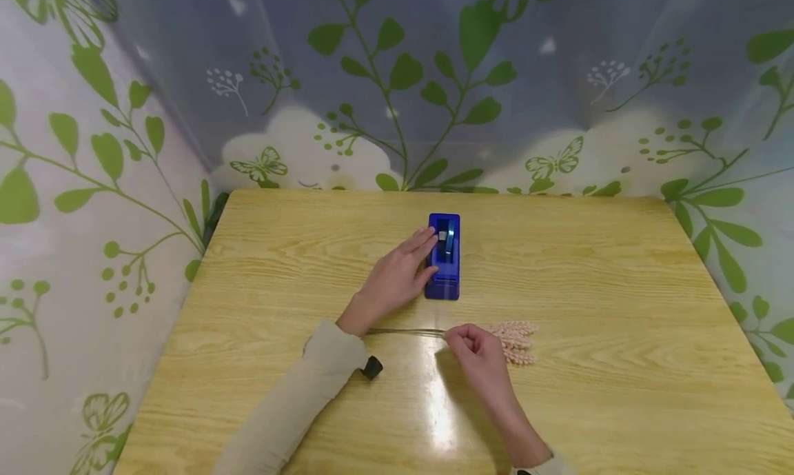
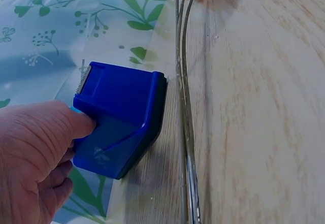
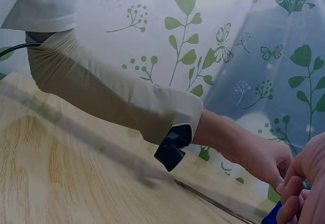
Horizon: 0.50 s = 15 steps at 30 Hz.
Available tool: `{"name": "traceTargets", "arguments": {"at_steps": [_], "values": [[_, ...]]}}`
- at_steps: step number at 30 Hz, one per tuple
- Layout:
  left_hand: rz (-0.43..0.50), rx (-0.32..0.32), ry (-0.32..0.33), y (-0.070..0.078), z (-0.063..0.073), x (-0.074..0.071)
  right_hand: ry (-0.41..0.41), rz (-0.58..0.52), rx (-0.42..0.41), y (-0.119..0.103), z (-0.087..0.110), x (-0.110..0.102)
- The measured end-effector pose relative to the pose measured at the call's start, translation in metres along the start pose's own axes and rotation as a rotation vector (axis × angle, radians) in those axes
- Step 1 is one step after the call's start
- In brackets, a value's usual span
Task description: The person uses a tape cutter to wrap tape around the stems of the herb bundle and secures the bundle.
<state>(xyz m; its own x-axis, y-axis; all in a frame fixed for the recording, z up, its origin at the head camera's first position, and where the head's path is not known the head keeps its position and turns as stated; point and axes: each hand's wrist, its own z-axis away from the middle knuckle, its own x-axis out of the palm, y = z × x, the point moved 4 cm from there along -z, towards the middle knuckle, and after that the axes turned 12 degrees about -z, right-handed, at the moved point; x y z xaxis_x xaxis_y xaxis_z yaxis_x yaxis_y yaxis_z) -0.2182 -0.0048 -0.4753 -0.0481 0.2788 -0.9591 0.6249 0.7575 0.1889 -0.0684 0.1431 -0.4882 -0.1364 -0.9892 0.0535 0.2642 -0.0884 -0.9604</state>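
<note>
A blue tape dispenser (image 1: 443, 289) stands on the wooden table, its toothed cutting edge visible in the left wrist view. My left hand (image 1: 397, 275) grips it by the left side, thumb (image 2: 76, 122) against the body and fingers curled behind. A faint strip of clear tape (image 2: 83, 69) shows at the cutter. Just in front of the dispenser, my right hand (image 1: 480, 354) pinches with thumb and forefinger, seemingly on the tape's end; the fingertips hide it. Thin stems (image 1: 406, 331) with pale pink flower heads (image 1: 517, 340) lie crosswise, partly beneath the right hand.
The wooden table (image 1: 595, 289) meets a curtain (image 1: 558, 61) with green leaf prints at the back and sides. A black wrist device (image 1: 372, 368) sits at the left sleeve (image 1: 298, 392), near the stem ends.
</note>
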Motion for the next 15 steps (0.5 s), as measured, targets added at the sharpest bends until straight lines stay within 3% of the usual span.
{"name": "traceTargets", "arguments": {"at_steps": [15], "values": [[-0.011, -0.011, 0.003, 0.002, 0.000, 0.000, -0.018, -0.071, -0.026, 0.019, 0.015, -0.002]]}}
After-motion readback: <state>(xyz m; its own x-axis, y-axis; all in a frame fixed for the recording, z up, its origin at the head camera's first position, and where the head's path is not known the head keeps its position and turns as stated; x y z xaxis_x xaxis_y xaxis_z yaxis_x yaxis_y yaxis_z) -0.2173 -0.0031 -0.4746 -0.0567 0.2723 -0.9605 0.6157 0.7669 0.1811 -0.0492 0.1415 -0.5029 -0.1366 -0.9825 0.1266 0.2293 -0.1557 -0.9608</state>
